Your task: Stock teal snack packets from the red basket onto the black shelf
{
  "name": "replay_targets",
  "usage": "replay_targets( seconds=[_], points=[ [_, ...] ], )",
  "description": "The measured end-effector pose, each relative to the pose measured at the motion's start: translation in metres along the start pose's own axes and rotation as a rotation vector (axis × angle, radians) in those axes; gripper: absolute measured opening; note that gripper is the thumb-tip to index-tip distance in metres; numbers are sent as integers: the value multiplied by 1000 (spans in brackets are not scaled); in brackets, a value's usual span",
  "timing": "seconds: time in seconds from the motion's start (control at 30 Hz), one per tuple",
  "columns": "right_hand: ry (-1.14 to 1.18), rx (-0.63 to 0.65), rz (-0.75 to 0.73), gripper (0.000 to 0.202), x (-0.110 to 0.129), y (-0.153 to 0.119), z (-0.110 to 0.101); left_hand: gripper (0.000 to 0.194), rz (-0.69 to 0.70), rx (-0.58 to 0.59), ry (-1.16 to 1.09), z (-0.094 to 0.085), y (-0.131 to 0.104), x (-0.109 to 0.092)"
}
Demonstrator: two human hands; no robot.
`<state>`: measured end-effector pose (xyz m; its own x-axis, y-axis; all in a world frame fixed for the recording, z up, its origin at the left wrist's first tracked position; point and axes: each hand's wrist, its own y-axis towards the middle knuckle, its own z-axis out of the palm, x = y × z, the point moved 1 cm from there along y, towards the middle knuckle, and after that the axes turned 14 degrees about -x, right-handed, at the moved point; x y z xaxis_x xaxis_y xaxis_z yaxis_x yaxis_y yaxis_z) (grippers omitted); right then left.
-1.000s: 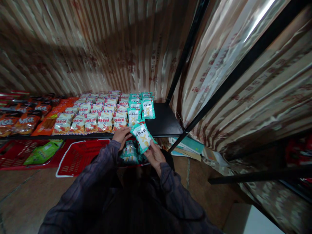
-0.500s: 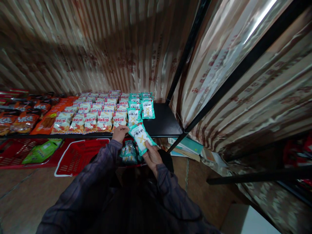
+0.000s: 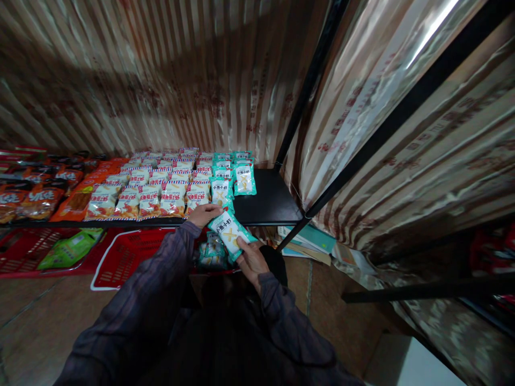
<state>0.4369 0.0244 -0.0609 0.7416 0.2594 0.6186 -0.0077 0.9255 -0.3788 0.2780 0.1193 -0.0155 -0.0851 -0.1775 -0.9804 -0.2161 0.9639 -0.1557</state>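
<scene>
My right hand (image 3: pixel 252 260) grips the lower right part of a teal-and-white snack bag (image 3: pixel 228 231), thumb on its printed front, tilted just before the shelf edge. My left hand (image 3: pixel 204 215) has its fingers pressed together where that bag's top meets the lower edge of the front teal bag (image 3: pixel 221 192) on the shelf; which of the two it pinches is hard to tell. Two columns of teal bags stand on the black shelf (image 3: pixel 267 199), the right one ending in another upright bag (image 3: pixel 244 179). Below my hands, more teal bags (image 3: pixel 213 249) lie in a basket, partly hidden.
Left of the teal columns are rows of white-and-red snack bags (image 3: pixel 173 199), then orange packs (image 3: pixel 42 201). Under the shelf sit a red basket (image 3: pixel 129 260) with a white handle and a green pack (image 3: pixel 70 249). A black post (image 3: pixel 330 190) rises at right, beside flattened cardboard (image 3: pixel 308 241).
My left hand has moved slightly right and up, to the front shelf bag's lower edge. The held bag has tilted further left and dropped a little with my right hand.
</scene>
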Motion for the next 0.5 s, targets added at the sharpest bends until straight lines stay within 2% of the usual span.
replay_targets(
  seconds=[0.27,0.37,0.5],
  points=[
    [-20,-16,9,41,-3,-2,-2,20,55,-52,35,2,2,-1],
    [0,-30,10,41,-1,-4,1,22,55,-21,46,1,2,-8],
    [56,-57,8,35,5,0,3,31,9,-21,-101,2,-7,-13]
  ],
)
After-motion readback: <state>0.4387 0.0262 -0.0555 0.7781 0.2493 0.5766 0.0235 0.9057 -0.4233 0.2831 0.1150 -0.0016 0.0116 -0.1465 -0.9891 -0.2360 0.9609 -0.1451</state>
